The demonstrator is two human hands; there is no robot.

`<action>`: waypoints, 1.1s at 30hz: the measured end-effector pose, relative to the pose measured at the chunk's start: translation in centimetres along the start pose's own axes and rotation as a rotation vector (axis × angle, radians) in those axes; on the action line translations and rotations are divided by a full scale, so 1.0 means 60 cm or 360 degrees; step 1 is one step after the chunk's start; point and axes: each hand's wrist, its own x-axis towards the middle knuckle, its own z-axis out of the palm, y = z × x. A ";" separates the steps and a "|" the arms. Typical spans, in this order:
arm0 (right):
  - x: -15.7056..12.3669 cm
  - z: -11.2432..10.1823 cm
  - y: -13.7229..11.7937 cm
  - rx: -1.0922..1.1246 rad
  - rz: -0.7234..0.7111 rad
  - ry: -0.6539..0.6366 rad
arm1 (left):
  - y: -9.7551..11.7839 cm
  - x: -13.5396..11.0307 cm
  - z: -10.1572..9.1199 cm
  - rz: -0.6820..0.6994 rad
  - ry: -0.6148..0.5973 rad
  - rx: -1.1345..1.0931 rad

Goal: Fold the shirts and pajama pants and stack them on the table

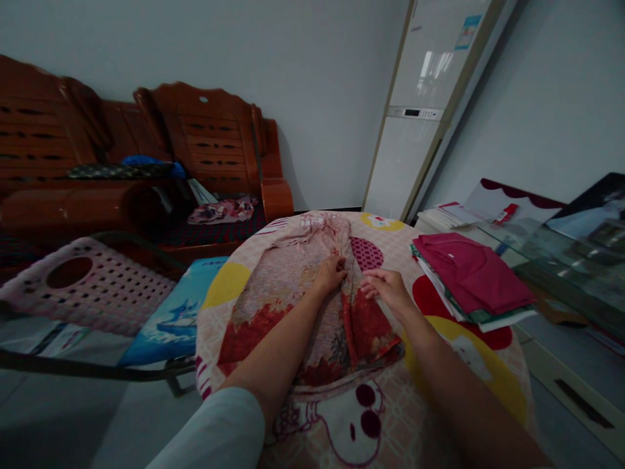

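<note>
Nearest me, over the table's near edge: my pale, smooth sleeve [219, 423], its hem round the left arm; my right forearm is bare. The round table [405, 413] wears a cloth printed with yellow discs, dark-red spots and, at its near edge, a cartoon dog's head. Across the table's middle lies a thin, limp garment [288, 277], rippled pinkish-grey toward the far side, blotched rust-red toward the near hem, with a lengthwise fold right of its centre. My left hand [333, 268] is over that fold, fingers curled down to the fabric; whether they pinch it, I cannot tell. My right hand [385, 288] is at the garment's right side, fingers loosely apart; contact unclear. Most of the garment spreads left of both hands. On the table's right edge, a folded magenta cloth [471, 270], soft and matte, tops a stack of papers. Left of the table: a chair [107, 280] with an open-weave pink back. Beyond its far left side, a glossy reddish-brown wooden bench [215, 140], its back slotted.
</note>
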 end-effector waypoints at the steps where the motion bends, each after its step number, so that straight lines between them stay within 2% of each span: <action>1: 0.021 0.001 -0.002 0.0109 0.0050 0.0053 | 0.001 -0.001 -0.001 -0.0014 0.0002 -0.0023; 5: 0.094 0.020 -0.009 0.0235 0.0296 0.0225 | -0.001 -0.002 0.000 -0.0044 0.0023 -0.0086; 8: 0.133 0.038 -0.008 0.0146 0.0477 0.0261 | -0.006 -0.002 0.000 -0.0086 0.0166 -0.0100; 11: 0.165 0.052 -0.004 0.0114 0.0530 0.0291 | -0.009 -0.003 -0.004 -0.0157 0.0281 -0.0090; 17: 0.221 0.068 0.008 -0.0077 0.0689 0.0368 | -0.015 -0.001 -0.003 -0.0210 0.0305 -0.0101; 22: 0.251 0.071 0.023 -0.0389 0.0792 0.0391 | -0.027 0.005 0.005 -0.0203 0.0389 -0.0038; 26: 0.264 0.067 0.027 -0.0647 0.0833 0.0357 | -0.025 0.006 0.003 -0.0185 0.0358 -0.0031; 29: 0.268 0.067 0.025 -0.0783 0.0797 0.0336 | -0.018 0.004 -0.001 -0.0202 0.0337 -0.0008; 33: 0.267 0.071 0.030 -0.0874 0.0642 0.0354 | -0.015 0.002 -0.004 -0.0193 0.0328 0.0008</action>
